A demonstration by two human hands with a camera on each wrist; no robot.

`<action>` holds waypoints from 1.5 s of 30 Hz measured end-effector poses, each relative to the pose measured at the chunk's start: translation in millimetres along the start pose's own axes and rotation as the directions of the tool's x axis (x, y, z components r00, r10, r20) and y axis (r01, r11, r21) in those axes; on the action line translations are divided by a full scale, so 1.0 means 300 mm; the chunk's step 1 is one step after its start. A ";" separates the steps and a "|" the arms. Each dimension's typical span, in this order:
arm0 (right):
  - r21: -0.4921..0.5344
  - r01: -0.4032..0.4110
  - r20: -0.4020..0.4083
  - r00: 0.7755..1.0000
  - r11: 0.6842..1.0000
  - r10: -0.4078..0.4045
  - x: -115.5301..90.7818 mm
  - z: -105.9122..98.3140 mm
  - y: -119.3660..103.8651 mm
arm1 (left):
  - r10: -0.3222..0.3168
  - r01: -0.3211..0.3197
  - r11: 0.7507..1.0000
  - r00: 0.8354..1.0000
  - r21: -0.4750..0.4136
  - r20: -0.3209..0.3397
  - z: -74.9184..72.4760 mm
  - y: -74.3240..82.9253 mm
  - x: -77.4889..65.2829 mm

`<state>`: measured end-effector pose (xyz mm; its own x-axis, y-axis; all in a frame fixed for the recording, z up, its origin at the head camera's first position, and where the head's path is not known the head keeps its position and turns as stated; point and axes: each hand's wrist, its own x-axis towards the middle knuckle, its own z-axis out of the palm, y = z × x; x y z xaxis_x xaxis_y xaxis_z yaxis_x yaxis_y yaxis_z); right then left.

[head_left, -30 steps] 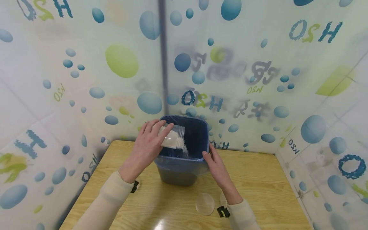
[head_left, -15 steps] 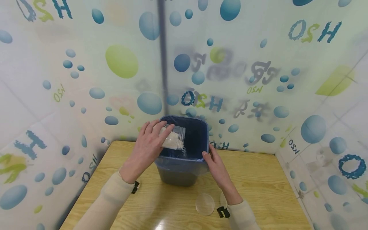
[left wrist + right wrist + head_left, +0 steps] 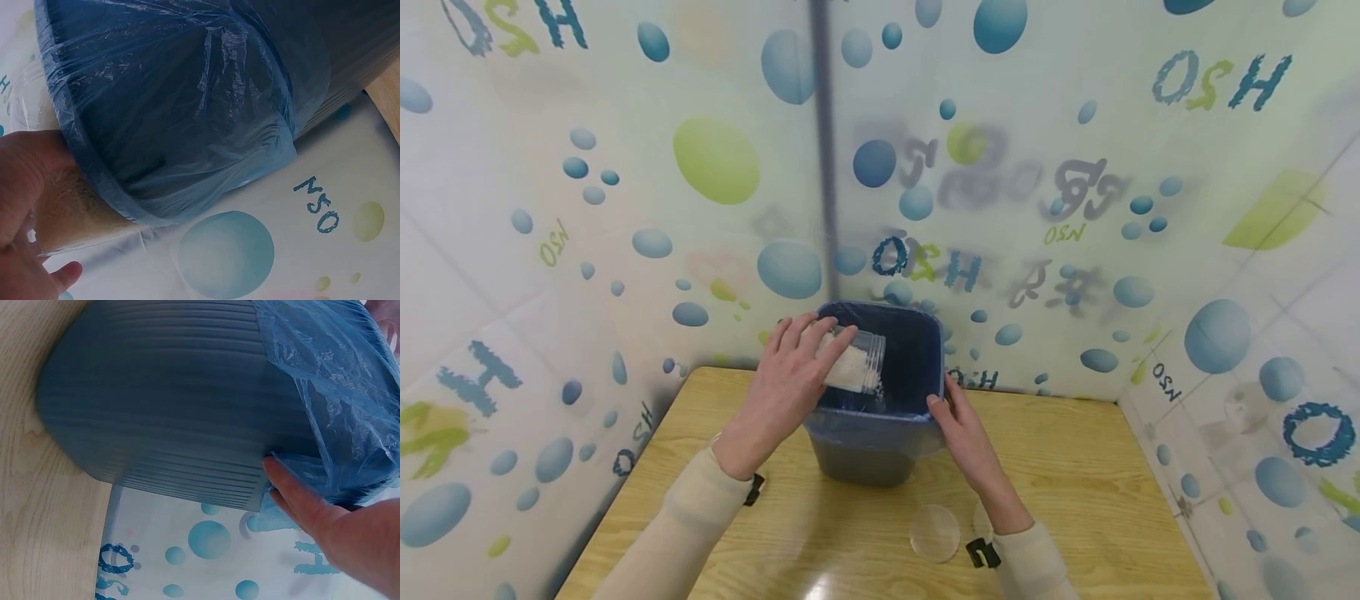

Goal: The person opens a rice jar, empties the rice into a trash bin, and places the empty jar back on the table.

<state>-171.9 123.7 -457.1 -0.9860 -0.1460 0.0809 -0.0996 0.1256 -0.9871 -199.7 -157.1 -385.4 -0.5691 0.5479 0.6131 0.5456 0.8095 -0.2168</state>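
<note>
My left hand grips a clear, wide-mouthed plastic jar of white granules, tipped on its side. The jar's threaded mouth points right, over the opening of a blue trash can, and a few granules fall from its lower lip. A thin blue bag lines the can and folds over its rim. At the right front corner my right hand holds the rim, thumb on top and fingers against the outer side. In the left wrist view the can's lined rim hides the jar's mouth. The can's bottom is out of sight.
A clear round lid lies on the wooden table in front of the can. Another pale disc is partly hidden by the right wrist. A patterned curtain hangs close behind the can.
The stream of granules from the jar has thinned to a trickle. The jar has shifted very slightly right, and its contents look looser. My right hand and the can have stayed put.
</note>
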 end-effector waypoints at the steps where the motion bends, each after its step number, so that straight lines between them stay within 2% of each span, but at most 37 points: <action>1: 0.002 0.000 0.002 1.000 1.000 0.000 0.000 0.000 0.000 | 0.000 0.000 1.000 1.000 -0.004 0.002 0.000 0.000 0.000; 17: 0.001 -0.007 0.004 1.000 1.000 0.007 -0.002 0.003 -0.008 | -0.001 0.002 1.000 0.999 -0.006 0.039 -0.003 0.005 -0.002; 26: 0.000 -0.010 0.000 1.000 1.000 0.010 -0.001 0.004 -0.007 | -0.001 0.001 1.000 1.000 -0.011 0.018 -0.001 0.003 -0.001; 36: -0.005 -0.004 0.001 1.000 1.000 0.004 0.001 0.003 -0.003 | -0.018 0.018 1.000 0.999 -0.017 0.027 -0.004 0.004 0.000; 40: -0.003 -0.001 0.002 1.000 1.000 0.001 0.001 0.002 -0.001 | -0.048 0.048 0.997 0.999 -0.054 0.012 -0.001 0.004 -0.002; 45: 0.003 0.002 0.005 1.000 1.000 -0.002 0.001 0.001 -0.001 | -0.050 0.049 0.996 0.999 -0.078 -0.014 0.005 0.003 -0.001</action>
<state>-172.2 123.3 -457.0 -0.9850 -0.1514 0.0823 -0.1013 0.1225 -0.9873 -200.0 -156.3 -387.0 -0.5869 0.5034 0.6341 0.5635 0.8164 -0.1265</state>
